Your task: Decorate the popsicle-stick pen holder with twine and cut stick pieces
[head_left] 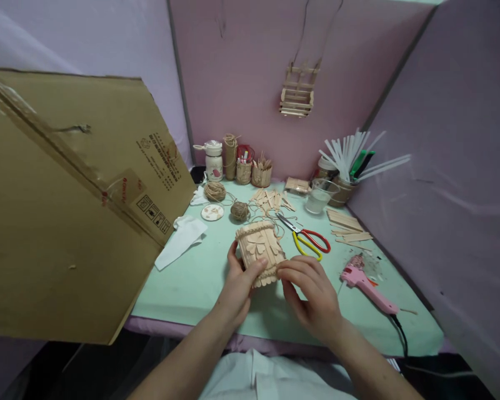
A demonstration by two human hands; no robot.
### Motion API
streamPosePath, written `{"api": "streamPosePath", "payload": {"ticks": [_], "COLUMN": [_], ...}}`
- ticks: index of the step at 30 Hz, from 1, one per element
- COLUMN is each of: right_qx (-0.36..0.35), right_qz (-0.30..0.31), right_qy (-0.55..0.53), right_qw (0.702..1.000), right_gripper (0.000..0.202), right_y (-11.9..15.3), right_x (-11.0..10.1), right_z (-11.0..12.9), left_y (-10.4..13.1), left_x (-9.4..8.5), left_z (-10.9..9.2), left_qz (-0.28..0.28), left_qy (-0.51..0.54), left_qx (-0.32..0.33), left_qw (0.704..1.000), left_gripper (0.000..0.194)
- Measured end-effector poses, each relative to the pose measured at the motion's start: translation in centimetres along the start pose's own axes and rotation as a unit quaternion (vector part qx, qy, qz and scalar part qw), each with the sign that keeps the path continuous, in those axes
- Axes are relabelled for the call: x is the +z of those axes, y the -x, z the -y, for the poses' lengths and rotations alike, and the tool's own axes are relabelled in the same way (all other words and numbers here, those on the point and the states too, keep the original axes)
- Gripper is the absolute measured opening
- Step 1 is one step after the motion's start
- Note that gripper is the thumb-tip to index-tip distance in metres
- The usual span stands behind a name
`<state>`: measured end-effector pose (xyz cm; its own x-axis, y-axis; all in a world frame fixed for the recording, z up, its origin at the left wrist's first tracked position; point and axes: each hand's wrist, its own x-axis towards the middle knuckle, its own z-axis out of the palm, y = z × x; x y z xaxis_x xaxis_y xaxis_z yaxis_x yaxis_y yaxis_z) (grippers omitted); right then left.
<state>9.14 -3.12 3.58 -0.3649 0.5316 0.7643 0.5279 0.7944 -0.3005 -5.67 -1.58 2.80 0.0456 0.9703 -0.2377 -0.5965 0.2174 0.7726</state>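
A small holder of pale wooden sticks (256, 245), with braided twine round its top and lower edge and petal-shaped wood pieces on its side, is tilted above the front of the table. My left hand (239, 283) grips it from the left, thumb across its lower front. At its lower right edge, my right hand (310, 291) has its fingers bent together, fingertips at the twine; whether they pinch something is too small to tell. Just behind the holder lie a ball of brown twine (239, 211) and scissors (304, 236) with red and yellow handles, blades apart.
A large cardboard sheet (79, 222) stands at the left, near a white cloth (181, 241). On the right lie a pink glue gun (369, 289) and loose sticks (345, 222). A clear cup (319, 197), a bottle (214, 164) and stick-filled holders (261, 173) stand behind.
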Motion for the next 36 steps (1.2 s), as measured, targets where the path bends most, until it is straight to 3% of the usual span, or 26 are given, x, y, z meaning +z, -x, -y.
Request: {"api": "streamPosePath", "payload": {"ticks": [3,8,13,18,23,30,36], "right_qx": [0.02,0.058,0.13,0.15,0.139,0.14,0.129], "right_qz": [-0.032,-0.02,-0.037,-0.044,-0.017,-0.034,-0.03], "right_qy": [-0.019,-0.034,-0.059,0.008,0.109,0.088,0.059], "right_qw": [0.999,0.998,0.989,0.988,0.984,0.986,0.989], "right_gripper": [0.035,0.037,0.027,0.018,0.017,0.018,0.018], "right_y": [-0.3,-0.3,-0.3,-0.6,-0.8,-0.6,-0.7], "right_x": [-0.3,-0.6,-1.1,-1.8,-1.3,0.4,0.2], "right_z": [-0.2,-0.3,-0.4,-0.1,1.0,1.7,1.5], "left_y": [0.3,0.4,0.3,0.7,1.1,1.0,1.0], "left_x": [0.1,0.1,-0.1,0.0,0.4,0.4,0.3], "left_z": [-0.4,-0.5,-0.6,-0.7,0.0,0.7,0.9], "left_qz": [-0.004,-0.005,-0.005,-0.017,-0.023,-0.015,-0.02], "left_qy": [0.0,0.0,0.006,0.0,0.034,0.05,0.035], "left_qx": [-0.033,-0.065,-0.075,-0.056,0.014,0.056,0.064], "left_qw": [0.999,0.998,0.997,0.998,0.999,0.997,0.997], "left_gripper": [0.078,0.072,0.067,0.066,0.074,0.075,0.08]}}
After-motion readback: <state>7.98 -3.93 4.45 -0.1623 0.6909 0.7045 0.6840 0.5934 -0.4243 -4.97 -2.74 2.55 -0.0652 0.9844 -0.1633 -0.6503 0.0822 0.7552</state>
